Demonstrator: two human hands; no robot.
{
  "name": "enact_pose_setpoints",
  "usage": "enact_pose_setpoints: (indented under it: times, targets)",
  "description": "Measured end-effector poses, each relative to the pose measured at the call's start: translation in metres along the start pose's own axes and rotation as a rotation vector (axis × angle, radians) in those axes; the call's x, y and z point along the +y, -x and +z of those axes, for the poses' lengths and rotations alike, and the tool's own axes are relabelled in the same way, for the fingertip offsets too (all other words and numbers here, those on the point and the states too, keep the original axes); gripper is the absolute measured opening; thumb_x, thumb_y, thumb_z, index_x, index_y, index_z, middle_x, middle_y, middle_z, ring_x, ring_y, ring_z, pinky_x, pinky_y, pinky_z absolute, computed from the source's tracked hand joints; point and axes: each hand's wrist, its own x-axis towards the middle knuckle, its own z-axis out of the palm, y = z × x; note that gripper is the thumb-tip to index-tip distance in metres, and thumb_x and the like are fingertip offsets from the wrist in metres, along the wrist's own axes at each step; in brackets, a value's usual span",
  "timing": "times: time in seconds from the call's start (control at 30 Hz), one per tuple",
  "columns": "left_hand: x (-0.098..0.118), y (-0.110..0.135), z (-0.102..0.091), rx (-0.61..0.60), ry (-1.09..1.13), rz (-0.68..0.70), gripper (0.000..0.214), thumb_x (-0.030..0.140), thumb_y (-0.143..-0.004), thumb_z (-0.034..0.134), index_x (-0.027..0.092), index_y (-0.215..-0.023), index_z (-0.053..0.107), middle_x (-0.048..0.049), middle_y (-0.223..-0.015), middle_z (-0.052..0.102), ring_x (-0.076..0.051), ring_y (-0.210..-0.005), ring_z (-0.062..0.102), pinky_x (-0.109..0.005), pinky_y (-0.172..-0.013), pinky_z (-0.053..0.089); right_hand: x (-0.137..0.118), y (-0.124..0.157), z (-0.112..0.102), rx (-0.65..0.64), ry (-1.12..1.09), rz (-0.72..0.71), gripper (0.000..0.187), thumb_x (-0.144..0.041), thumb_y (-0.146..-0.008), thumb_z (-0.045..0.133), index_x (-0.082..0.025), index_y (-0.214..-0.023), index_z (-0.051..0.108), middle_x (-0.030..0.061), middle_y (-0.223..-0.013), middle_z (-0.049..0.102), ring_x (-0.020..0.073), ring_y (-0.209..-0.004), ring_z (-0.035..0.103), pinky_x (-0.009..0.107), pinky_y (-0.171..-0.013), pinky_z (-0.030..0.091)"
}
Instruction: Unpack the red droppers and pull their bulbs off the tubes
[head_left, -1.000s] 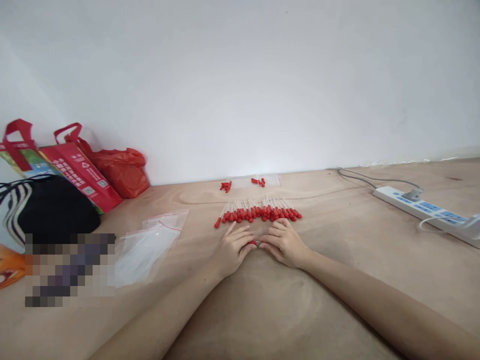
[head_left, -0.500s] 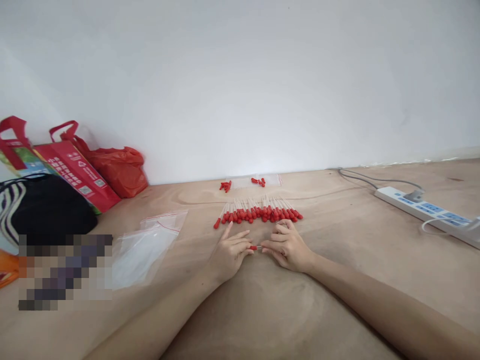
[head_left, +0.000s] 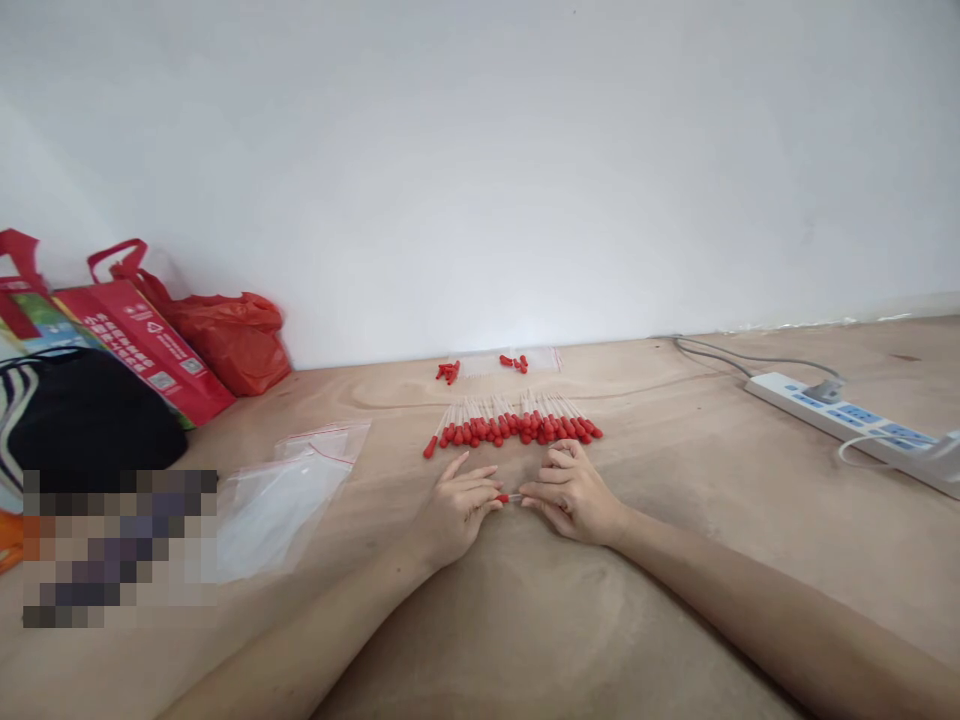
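Note:
Between my hands is a small dropper with a red rubber bulb point(head_left: 503, 498) and a thin clear tube point(head_left: 515, 497). My left hand point(head_left: 456, 508) pinches the bulb between thumb and finger, its other fingers partly spread. From the other side, my right hand point(head_left: 577, 492) grips the tube, whose far end is hidden in the fingers. Just beyond both hands lies a row of similar droppers point(head_left: 517, 428), red bulbs toward me and clear tubes pointing away. Farther back are loose red bulbs point(head_left: 448, 372) and more red bulbs point(head_left: 514, 363).
Clear zip bags point(head_left: 289, 490) lie flat on the wooden table point(head_left: 540, 640) at left; another clear bag point(head_left: 541, 360) is by the wall. A black drawstring bag point(head_left: 97, 415), red shopping bag point(head_left: 150, 345) and red plastic bag point(head_left: 240, 335) stand left. A power strip point(head_left: 847, 415) with cables lies right.
Both hands keep nearly the same pose around the dropper, with slightly more of the tube showing. The whole view has shifted slightly; the row of droppers looks unchanged.

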Motion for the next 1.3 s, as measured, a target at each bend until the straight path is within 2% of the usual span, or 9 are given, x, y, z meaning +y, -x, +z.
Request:
enact_pose_setpoints:
  times: [0.17, 0.3, 0.43, 0.57, 0.73, 0.83, 0.97, 1.17, 1.3]
  targets:
    - [-0.005, 0.003, 0.0, 0.019, -0.002, 0.001, 0.019, 0.017, -0.083, 0.045, 0.019, -0.083, 0.064, -0.0054, -0.088, 0.07, -0.021, -0.097, 0.061, -0.047, -0.095, 0.036, 0.003, 0.003, -0.001, 0.004, -0.007, 0.008, 0.019, -0.028, -0.084, 0.048, -0.023, -0.081, 0.066, 0.0001, -0.057, 0.056, 0.0138, -0.066, 0.043, 0.036, -0.077, 0.032]
    - [-0.011, 0.008, -0.005, 0.055, -0.049, -0.043, 0.019, 0.02, -0.084, 0.045, 0.019, -0.081, 0.064, -0.0058, -0.087, 0.069, -0.021, -0.093, 0.062, -0.043, -0.088, 0.044, 0.011, 0.01, -0.004, 0.026, 0.021, 0.09, 0.019, -0.028, -0.084, 0.048, -0.022, -0.082, 0.066, 0.0009, -0.059, 0.055, 0.0139, -0.065, 0.044, 0.035, -0.071, 0.034]
    - [-0.011, 0.009, -0.009, 0.142, -0.094, -0.151, 0.019, 0.024, -0.083, 0.046, 0.019, -0.081, 0.064, -0.0067, -0.088, 0.063, -0.016, -0.077, 0.061, -0.029, -0.071, 0.051, 0.018, 0.015, 0.0, 0.044, -0.042, 0.184, 0.025, -0.025, -0.086, 0.042, -0.019, -0.097, 0.062, 0.0035, -0.069, 0.054, 0.0124, -0.062, 0.046, 0.028, -0.059, 0.038]
    - [-0.012, 0.009, -0.008, 0.244, -0.167, -0.257, 0.022, 0.019, -0.083, 0.042, 0.015, -0.09, 0.062, -0.0061, -0.084, 0.053, -0.013, -0.071, 0.056, -0.027, -0.067, 0.049, 0.021, 0.015, 0.008, 0.069, -0.135, 0.234, 0.033, -0.014, -0.083, 0.037, -0.018, -0.11, 0.054, 0.005, -0.077, 0.051, 0.0124, -0.064, 0.05, 0.024, -0.055, 0.043]
    - [-0.02, 0.01, -0.012, 0.269, -0.202, -0.358, 0.023, 0.012, -0.075, 0.043, 0.017, -0.094, 0.056, -0.004, -0.082, 0.051, -0.014, -0.072, 0.055, -0.026, -0.066, 0.048, 0.024, 0.014, 0.012, 0.12, -0.11, 0.271, 0.026, -0.007, -0.075, 0.039, -0.019, -0.093, 0.055, 0.0053, -0.081, 0.051, 0.0144, -0.071, 0.052, 0.027, -0.062, 0.046]
    - [-0.024, 0.009, -0.014, 0.277, -0.217, -0.388, 0.013, 0.012, -0.073, 0.044, 0.018, -0.081, 0.052, -0.002, -0.077, 0.051, -0.014, -0.07, 0.055, -0.026, -0.064, 0.047, 0.024, 0.013, 0.013, 0.096, -0.054, 0.266, 0.018, -0.006, -0.074, 0.039, -0.018, -0.08, 0.052, 0.0051, -0.078, 0.05, 0.0151, -0.071, 0.051, 0.028, -0.063, 0.046]
    - [-0.024, 0.008, -0.013, 0.225, -0.238, -0.371, 0.008, 0.017, -0.075, 0.047, 0.018, -0.068, 0.051, -0.001, -0.071, 0.049, -0.013, -0.062, 0.052, -0.025, -0.058, 0.046, 0.02, 0.011, 0.016, 0.057, 0.003, 0.256, 0.019, -0.005, -0.074, 0.037, -0.017, -0.077, 0.051, 0.0068, -0.081, 0.049, 0.0159, -0.074, 0.051, 0.029, -0.065, 0.047]
    - [-0.017, 0.008, -0.011, 0.205, -0.159, -0.362, 0.016, 0.032, -0.074, 0.056, 0.018, -0.079, 0.057, -0.0016, -0.077, 0.052, -0.01, -0.057, 0.052, -0.023, -0.054, 0.047, 0.013, 0.005, 0.014, -0.032, -0.064, 0.301, 0.014, -0.011, -0.078, 0.041, -0.016, -0.077, 0.055, 0.0067, -0.084, 0.049, 0.0142, -0.073, 0.052, 0.028, -0.067, 0.047]
    - [-0.025, 0.008, -0.016, 0.264, -0.21, -0.427, 0.019, 0.034, -0.074, 0.054, 0.018, -0.084, 0.056, -0.0036, -0.081, 0.056, -0.015, -0.068, 0.055, -0.027, -0.062, 0.048, 0.009, 0.002, 0.009, -0.097, -0.103, 0.334, 0.009, -0.019, -0.078, 0.047, -0.016, -0.076, 0.055, 0.0069, -0.086, 0.05, 0.0147, -0.076, 0.051, 0.029, -0.071, 0.047]
